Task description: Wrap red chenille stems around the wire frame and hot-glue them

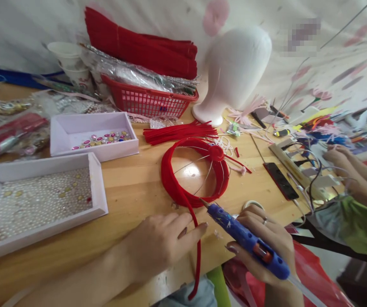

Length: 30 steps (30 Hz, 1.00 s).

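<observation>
A red chenille hoop [169,179] with thin wire ribs meeting at a red knob [216,153] rests on the table. A loose red chenille stem [198,256] trails from its near edge over the table's front. My left hand [167,236] has that stem between its fingers, just in front of the hoop. My right hand [271,238] is wrapped around a blue hot glue gun [237,232], a pale glue stick protruding from its rear. The gun's nozzle points at the hoop's near edge, where the stem leaves it; whether they touch I cannot tell.
Two white trays of pearls [42,200] and gems [103,138] stand left. Behind are a red basket [151,102], a bundle of red stems [177,133] and a white foam head [234,72]. A phone [280,181], power strip [293,170] and another person's hands [339,157] are right.
</observation>
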### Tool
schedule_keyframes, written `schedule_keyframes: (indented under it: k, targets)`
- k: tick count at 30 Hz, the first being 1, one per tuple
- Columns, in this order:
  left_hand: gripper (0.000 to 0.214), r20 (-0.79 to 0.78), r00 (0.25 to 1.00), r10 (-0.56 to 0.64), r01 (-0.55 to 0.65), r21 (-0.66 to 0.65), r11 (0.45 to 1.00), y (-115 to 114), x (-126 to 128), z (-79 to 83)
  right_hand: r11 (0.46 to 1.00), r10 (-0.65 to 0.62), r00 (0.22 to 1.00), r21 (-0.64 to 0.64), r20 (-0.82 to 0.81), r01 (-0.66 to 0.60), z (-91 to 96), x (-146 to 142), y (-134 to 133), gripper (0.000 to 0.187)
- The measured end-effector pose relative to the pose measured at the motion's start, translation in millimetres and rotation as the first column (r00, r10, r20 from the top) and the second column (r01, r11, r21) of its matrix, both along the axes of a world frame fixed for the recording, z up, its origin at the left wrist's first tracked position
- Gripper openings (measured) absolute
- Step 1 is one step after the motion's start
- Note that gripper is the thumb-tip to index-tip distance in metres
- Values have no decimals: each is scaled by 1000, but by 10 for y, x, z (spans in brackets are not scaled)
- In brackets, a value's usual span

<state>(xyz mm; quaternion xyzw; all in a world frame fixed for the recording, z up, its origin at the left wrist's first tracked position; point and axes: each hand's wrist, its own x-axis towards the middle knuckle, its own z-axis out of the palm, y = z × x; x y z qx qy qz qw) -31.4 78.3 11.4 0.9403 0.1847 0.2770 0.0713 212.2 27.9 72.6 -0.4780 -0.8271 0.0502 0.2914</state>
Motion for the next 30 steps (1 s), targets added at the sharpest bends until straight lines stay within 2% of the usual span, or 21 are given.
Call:
schedule_keyframes:
  k: [5, 11, 21, 30]
  targets:
    - [35, -19, 1000, 2, -3, -19, 1000, 8, 5, -21, 1000, 16, 1000, -25, 7, -16, -63, -7, -1, 15]
    - [27, -36, 999, 10, -12, -41, 999, 12, 9, -9, 1000, -24, 999, -13, 21, 24, -80, -45, 25, 16]
    - [16, -128, 991, -46, 33, -102, 994, 53, 3, 30, 1000, 13, 1000, -4, 19, -13, -99, -11, 49, 17]
    - [18, -155, 987, -46, 29, -113, 993, 52, -4, -13, 999, -29, 999, -24, 19, 29, -101, -19, 19, 17]
